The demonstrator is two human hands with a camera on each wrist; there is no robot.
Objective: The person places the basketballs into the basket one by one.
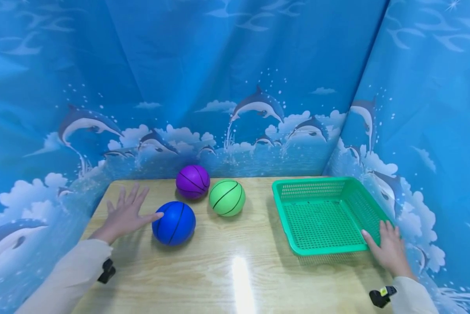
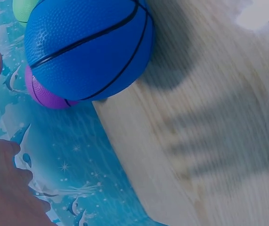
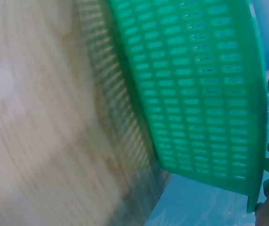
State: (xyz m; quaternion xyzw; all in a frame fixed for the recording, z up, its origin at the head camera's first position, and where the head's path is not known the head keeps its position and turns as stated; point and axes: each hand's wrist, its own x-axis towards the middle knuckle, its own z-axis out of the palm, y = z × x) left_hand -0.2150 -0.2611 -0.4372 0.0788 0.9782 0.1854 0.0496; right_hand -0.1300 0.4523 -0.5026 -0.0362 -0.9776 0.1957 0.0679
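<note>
Upward opens the basket (image 1: pixel 319 224), seemingly longest crosswise, left hand (image 1: pixel 126 214) splayed by blue ball (image 1: pixel 175 223), right hand (image 1: pixel 389 250) at rim, grip unclear.

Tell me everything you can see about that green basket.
The green basket looks plastic: shallow, roughly rectangular, open-topped, with a smooth rim and slotted walls and floor. It sits upright on the right side of the table. The right hand is at its near right corner; whether it touches the rim is hard to tell.
</note>
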